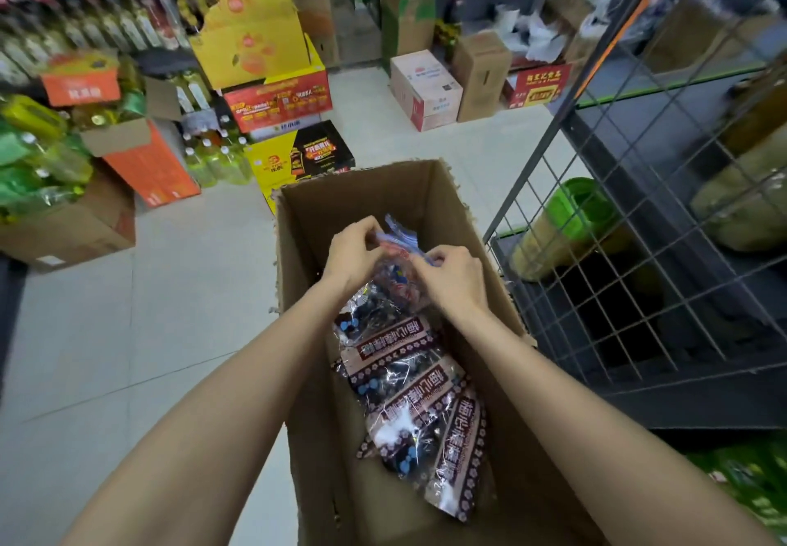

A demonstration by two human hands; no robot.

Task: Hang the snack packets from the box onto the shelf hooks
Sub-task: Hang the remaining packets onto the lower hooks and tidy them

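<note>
Cardboard box (462, 222), tall and open-topped, stands on the tiled floor (179, 315) beside a wire grid shelf (639, 273). Snack packets (417, 396) lie inside it in a loose overlapping stack, brown bands with print across clear film. Long axes run mostly from lower right toward upper left, fanned a little; the nearest packet points more steeply toward the near wall. One packet (398, 273) is lifted at the far end of the stack, its blue-and-red header edge uppermost, body hanging down toward the others.

Hard to read: print on the bands is distorted, the contents show only as dark lumps behind glare. Held packet is blurred and half covered by fingers. Box's near wall and base are cut off by the frame edge; lowest packets partly hidden by the right forearm.

Left hand (351, 253) reaches in from the left, fingers curled, pinching the header's left corner. Right hand (453, 275) comes from the right, back upward, fingertips nipping the header's right end. Both forearms extend straight, converging over the box, wrists level.

Background: cartons (426, 89) and bottled oil (213, 162), out of focus.
</note>
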